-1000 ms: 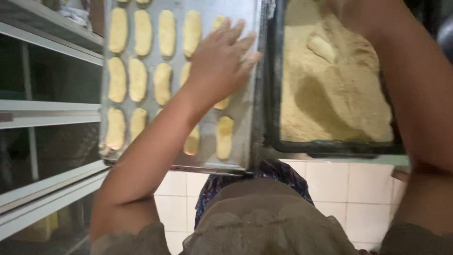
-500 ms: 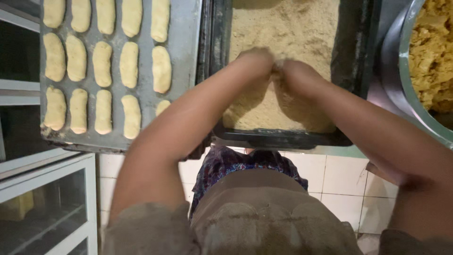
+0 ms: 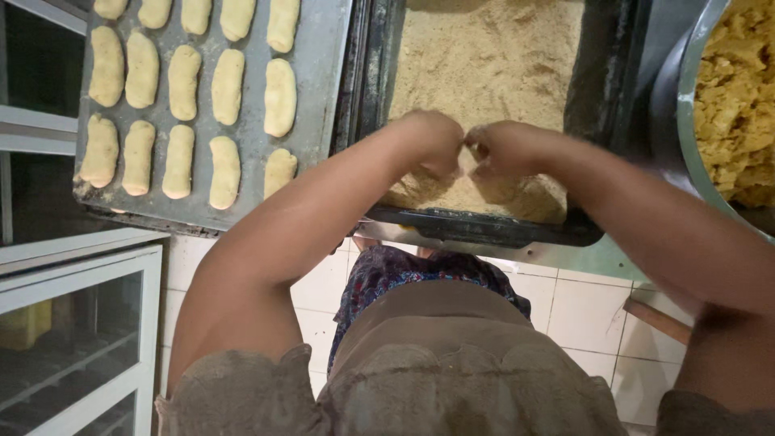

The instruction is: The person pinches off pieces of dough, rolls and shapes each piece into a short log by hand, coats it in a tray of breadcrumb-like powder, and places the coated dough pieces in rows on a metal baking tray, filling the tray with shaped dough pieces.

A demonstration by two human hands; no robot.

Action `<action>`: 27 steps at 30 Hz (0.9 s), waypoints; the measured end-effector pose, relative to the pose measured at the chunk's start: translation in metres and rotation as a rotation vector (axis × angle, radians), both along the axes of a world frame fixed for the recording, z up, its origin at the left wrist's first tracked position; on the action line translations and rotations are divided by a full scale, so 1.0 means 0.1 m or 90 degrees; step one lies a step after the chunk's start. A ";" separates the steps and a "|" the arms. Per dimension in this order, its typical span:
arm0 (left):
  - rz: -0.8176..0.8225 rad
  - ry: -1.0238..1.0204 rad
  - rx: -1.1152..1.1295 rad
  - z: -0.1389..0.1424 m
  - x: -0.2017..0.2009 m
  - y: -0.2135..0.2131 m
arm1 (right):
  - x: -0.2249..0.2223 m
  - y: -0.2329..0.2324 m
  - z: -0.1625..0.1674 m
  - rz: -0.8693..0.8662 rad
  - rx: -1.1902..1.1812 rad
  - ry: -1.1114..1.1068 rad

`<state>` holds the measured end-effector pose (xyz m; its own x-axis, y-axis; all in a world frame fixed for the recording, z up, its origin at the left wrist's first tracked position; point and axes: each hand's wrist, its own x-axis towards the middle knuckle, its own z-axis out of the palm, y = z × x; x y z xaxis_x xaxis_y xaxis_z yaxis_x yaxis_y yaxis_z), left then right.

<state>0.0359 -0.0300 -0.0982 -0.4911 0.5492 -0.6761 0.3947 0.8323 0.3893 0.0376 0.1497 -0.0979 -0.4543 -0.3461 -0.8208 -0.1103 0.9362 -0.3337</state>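
The baking sheet (image 3: 323,97) at left carries 2 visible rows of shaped dough pieces (image 3: 184,77), plus 1 piece (image 3: 279,171) starting a further column; its right strip is bare. The metal bowl (image 3: 698,121) at far right holds much unshaped dough (image 3: 739,89), so the work appears part done. Both hands meet over the near edge of the dark crumb tray (image 3: 484,230). The left hand (image 3: 432,145) and right hand (image 3: 504,149) are curled, fingertips touching; whether they clamp a piece between them cannot be told.

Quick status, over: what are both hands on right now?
Left hand and right hand meet over the crumb tray, fingers pinched together; what they hold is hidden. Coated pieces lined on baking sheet. Nothing in the way.
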 end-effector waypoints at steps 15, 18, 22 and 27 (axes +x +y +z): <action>0.012 -0.074 -0.060 0.47 0.06 0.02 | -0.08 -0.01 0.57 -0.140 -0.052 -0.099; 0.287 -0.205 0.188 0.46 0.02 -0.08 | -0.23 0.11 0.74 -0.150 -0.140 -0.002; 0.521 -0.325 0.454 0.34 -0.02 -0.17 | -0.32 0.21 0.95 -0.162 -0.162 0.116; 0.554 -0.307 0.573 0.27 -0.02 -0.29 | -0.32 0.31 0.84 -0.266 -0.252 0.224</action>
